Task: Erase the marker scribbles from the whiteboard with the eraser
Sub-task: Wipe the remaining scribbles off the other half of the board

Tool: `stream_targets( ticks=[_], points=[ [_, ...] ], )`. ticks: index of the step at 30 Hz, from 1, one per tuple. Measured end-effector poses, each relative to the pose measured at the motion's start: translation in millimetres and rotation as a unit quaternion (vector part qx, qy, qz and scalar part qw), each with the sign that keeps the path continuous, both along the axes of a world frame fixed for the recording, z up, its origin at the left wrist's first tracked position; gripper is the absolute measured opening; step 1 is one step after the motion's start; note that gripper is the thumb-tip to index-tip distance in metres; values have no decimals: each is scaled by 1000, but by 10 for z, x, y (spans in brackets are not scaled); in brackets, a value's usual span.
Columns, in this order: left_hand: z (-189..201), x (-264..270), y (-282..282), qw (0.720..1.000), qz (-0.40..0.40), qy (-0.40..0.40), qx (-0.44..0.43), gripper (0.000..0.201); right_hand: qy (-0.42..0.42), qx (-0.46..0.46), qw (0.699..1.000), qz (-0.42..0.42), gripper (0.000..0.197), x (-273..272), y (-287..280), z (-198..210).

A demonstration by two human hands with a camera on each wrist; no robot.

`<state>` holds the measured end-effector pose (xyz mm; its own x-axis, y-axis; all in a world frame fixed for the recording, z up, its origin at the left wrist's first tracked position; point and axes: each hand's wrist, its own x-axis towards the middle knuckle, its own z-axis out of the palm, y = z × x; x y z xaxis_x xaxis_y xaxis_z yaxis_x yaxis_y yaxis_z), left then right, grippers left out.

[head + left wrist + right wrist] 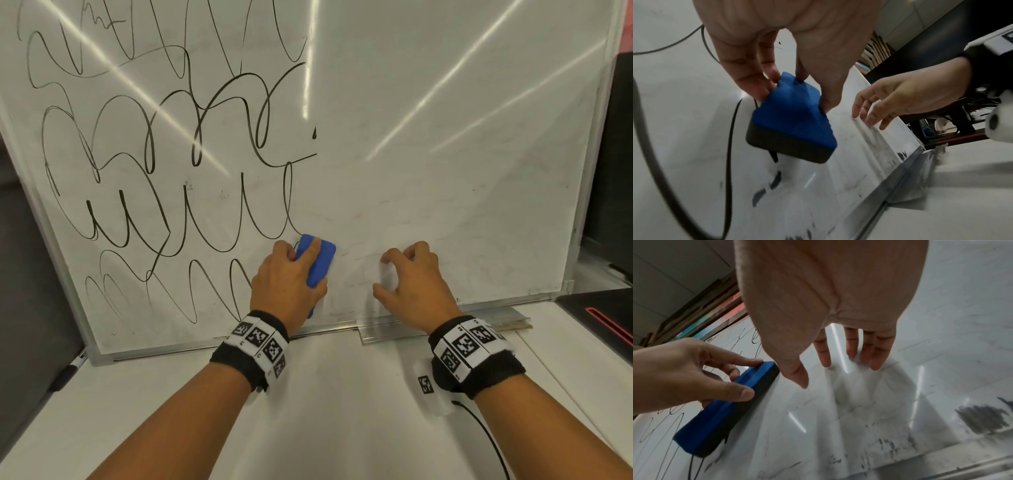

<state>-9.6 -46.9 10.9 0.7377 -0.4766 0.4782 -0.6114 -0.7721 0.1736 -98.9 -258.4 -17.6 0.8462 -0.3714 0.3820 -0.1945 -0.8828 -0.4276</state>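
A whiteboard point(428, 154) leans on a white table. Black marker scribbles point(164, 192) cover its left half; the right half is wiped, with faint smears. My left hand point(291, 277) grips a blue eraser point(317, 262) with a dark felt base point(785, 146) and presses it flat on the board near the bottom, at the right edge of the scribbles. The eraser point(721, 408) sits over a line end. My right hand point(407, 277) is beside it with fingers spread, fingertips point(851, 353) touching the wiped board and holding nothing.
An aluminium tray rail point(438, 327) runs along the board's bottom edge. A black marker point(66, 373) lies on the table at the left corner of the board. Dark furniture point(616, 171) stands to the right. A black cable point(486, 431) trails from my right wrist.
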Motion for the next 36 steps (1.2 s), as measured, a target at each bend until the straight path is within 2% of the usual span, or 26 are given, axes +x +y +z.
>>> stream_targets(
  ticks=[8,14,17,23,30,36],
  points=[
    [484,235,-97,998,5,-50,-37,73,-6,0,1000,5,49,11,36,6],
    [210,114,-74,1000,-2,-10,-16,71,-25,-9,1000,5,54,43,47,-20],
    [336,171,-107,999,-6,-29,-15,72,-64,-47,997,-3,58,87,52,48],
    [948,395,-257,995,-12,-75,-57,74,-140,-158,977,-24,60,359,-21,634],
    [935,390,-284,996,-11,-62,-59,74,-194,-199,960,-19,58,668,-69,1324],
    [1406,537,-337,993,-1,-94,-74,75,-209,-215,954,-20,64,883,-156,1811]
  ],
)
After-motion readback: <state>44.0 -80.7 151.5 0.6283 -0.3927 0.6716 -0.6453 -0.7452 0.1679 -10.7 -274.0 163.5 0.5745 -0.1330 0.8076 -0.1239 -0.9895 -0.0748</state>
